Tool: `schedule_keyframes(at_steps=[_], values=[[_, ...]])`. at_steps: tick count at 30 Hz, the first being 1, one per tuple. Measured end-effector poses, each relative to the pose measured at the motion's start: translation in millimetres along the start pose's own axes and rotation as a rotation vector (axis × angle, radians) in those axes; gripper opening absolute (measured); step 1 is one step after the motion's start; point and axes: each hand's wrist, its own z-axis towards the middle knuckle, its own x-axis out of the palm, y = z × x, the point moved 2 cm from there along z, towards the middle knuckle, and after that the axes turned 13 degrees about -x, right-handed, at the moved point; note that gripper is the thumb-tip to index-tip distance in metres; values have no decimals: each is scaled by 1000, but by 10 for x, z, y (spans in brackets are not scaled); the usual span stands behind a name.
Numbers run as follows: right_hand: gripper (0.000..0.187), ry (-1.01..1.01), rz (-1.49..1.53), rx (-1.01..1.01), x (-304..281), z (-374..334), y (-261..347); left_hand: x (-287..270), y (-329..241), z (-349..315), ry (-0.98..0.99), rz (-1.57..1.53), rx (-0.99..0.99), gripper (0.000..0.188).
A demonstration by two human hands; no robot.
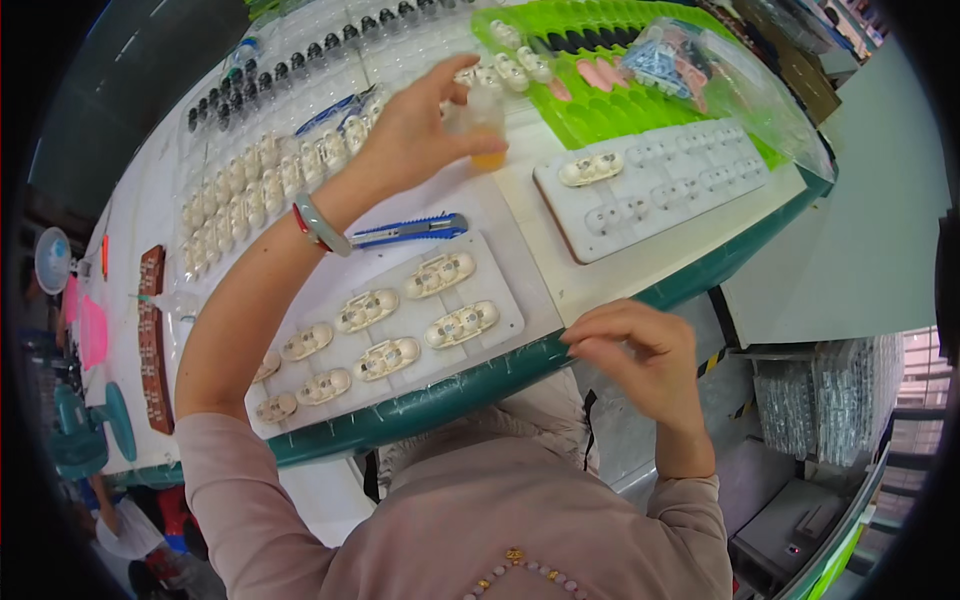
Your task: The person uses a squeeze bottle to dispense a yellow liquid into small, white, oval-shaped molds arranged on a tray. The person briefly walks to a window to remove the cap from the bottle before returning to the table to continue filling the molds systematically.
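- Gripping a small clear bottle with amber liquid in its base, the left hand has its fingers curled round it, up at about twelve o'clock over the bench.
- Down at four o'clock the right hand hovers at the green table edge, fingers bent and pinched together; whether anything tiny sits between them, I can't tell.
- By my reading the bottle is being fetched or set back, so the step looks like dosing liquid onto parts; the next move would call for a steady tilt over one small piece.
- Just below the left wrist lies a blue utility knife.
- Nearer the body, at six o'clock, a white tray carries cream oval parts in two slanted rows.
- At two o'clock a second white tray is mostly bare pockets, one pair filled.
- Beyond it sits a bright green tray with a clear plastic bag of mixed bits lying over it.
- At ten o'clock, clear blister sheets hold rows of cream and black pieces.
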Motion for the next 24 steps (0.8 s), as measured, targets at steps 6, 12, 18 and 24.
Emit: schedule_keyframes(at_steps=[6, 12, 18, 24], values=[[66, -607, 294, -158, 84, 336, 89, -363, -743, -466, 335, -694, -4, 76], [69, -331, 1066, -71, 442, 597, 49, -236, -714, -877, 277, -634, 98, 77], [42, -629, 1072, 80, 635, 687, 78, -687, -380, -1464, -80, -427, 78, 66], [44, -598, 1047, -23, 863, 941, 207, -1635, 86, -2979, -721, -321, 62, 44]])
